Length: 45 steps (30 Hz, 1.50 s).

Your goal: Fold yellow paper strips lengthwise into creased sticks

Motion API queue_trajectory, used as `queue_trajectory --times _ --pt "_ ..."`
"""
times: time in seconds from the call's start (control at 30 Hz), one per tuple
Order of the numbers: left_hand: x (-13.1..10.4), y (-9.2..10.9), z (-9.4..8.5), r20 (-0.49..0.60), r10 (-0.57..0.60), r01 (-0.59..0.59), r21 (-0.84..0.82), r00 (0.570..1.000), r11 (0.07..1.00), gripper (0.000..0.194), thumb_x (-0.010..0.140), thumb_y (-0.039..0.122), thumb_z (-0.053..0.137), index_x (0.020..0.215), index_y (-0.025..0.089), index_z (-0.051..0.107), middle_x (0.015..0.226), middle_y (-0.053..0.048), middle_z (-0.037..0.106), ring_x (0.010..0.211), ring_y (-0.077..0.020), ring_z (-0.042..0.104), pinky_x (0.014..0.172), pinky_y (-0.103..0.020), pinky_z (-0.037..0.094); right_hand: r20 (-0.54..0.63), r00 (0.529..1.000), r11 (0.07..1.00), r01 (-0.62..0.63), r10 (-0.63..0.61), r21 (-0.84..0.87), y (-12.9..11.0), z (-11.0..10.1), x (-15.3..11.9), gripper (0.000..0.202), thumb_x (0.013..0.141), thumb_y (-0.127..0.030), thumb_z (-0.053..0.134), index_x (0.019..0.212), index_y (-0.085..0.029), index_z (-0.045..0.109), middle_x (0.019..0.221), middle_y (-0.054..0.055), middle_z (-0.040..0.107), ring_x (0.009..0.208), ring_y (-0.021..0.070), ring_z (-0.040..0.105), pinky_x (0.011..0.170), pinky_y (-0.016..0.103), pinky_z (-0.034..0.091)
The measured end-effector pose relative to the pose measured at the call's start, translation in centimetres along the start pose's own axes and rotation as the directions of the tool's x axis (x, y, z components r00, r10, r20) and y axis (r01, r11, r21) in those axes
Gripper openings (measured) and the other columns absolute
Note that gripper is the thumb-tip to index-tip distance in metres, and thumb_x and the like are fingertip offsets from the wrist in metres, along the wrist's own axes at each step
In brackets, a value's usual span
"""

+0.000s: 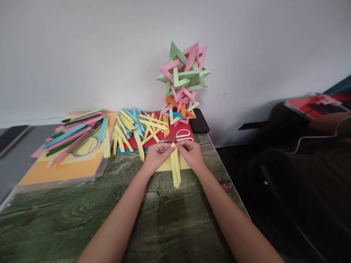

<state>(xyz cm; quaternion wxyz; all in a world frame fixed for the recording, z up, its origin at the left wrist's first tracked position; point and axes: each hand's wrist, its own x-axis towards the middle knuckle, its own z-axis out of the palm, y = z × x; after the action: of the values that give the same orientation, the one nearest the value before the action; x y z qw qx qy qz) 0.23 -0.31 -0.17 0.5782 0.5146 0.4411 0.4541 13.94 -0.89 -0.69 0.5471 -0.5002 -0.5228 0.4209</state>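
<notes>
Both hands meet at the top end of a folded yellow paper strip [176, 170], which points down toward me with a crease along its length. My left hand [158, 155] pinches its upper tip from the left. From the other side, my right hand [191, 151] grips the same tip between thumb and fingers. Under the hands lies a flat yellow paper sheet [185, 163]. Just beyond them, white-handled scissors [184, 135] rest on red paper [179, 128]. Folded yellow strips [155, 126] and blue strips [137, 118] are heaped to the left of the scissors.
Behind the hands stands a pink and green paper star model [186, 69] on a smaller multicoloured one [181, 107]. A black phone [199, 120] lies beside them. Plastic-wrapped coloured paper [63, 170], a tape roll [86, 146] and another phone [13, 137] are left. A person's arm [329, 122] shows at right.
</notes>
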Motion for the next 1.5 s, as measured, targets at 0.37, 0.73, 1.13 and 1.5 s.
queue_trajectory --times 0.37,0.73,1.13,1.5 --pt "0.0 0.0 0.0 -0.023 0.010 -0.009 0.030 1.000 1.000 0.022 0.057 0.028 0.070 0.073 0.014 0.065 0.068 -0.004 0.067 0.060 -0.0122 0.060 0.060 -0.024 0.048 -0.028 0.993 0.988 0.112 -0.116 -0.108 -0.5 0.2 -0.1 0.016 0.063 -0.029 0.063 0.072 -0.016 0.063 0.068 0.004 0.061 0.059 0.0123 0.053 0.053 0.023 0.042" --pt "0.0 0.0 -0.1 -0.034 0.031 -0.028 0.059 0.999 0.998 0.021 0.060 0.030 0.068 0.073 0.014 0.063 0.070 -0.004 0.066 0.063 -0.0121 0.059 0.063 -0.024 0.046 -0.014 0.995 0.989 0.101 -0.103 -0.104 -0.7 0.1 0.0 0.010 0.066 -0.025 0.058 0.064 -0.016 0.062 0.062 0.002 0.061 0.056 0.0122 0.053 0.051 0.023 0.040" --pt "0.0 0.1 -0.1 -0.012 0.060 -0.059 0.098 0.998 0.993 0.019 0.066 0.032 0.062 0.073 0.015 0.061 0.067 -0.001 0.062 0.061 -0.0118 0.055 0.059 -0.023 0.042 0.015 0.931 0.880 0.350 -0.364 -0.321 -1.4 0.0 -0.5 0.009 0.067 -0.017 0.055 0.070 -0.020 0.063 0.069 0.001 0.059 0.059 0.0116 0.050 0.061 0.026 0.043" --pt "-0.3 0.5 -0.3 -0.007 0.057 -0.055 0.145 0.998 0.988 0.017 0.069 0.033 0.057 0.072 0.016 0.058 0.061 0.002 0.055 0.055 -0.0094 0.048 0.054 -0.020 0.037 0.136 0.910 0.825 0.413 -0.392 -0.385 -1.4 -0.1 -0.8 0.013 0.073 -0.022 0.052 0.073 -0.023 0.065 0.076 0.003 0.062 0.073 0.0155 0.056 0.070 0.030 0.043"
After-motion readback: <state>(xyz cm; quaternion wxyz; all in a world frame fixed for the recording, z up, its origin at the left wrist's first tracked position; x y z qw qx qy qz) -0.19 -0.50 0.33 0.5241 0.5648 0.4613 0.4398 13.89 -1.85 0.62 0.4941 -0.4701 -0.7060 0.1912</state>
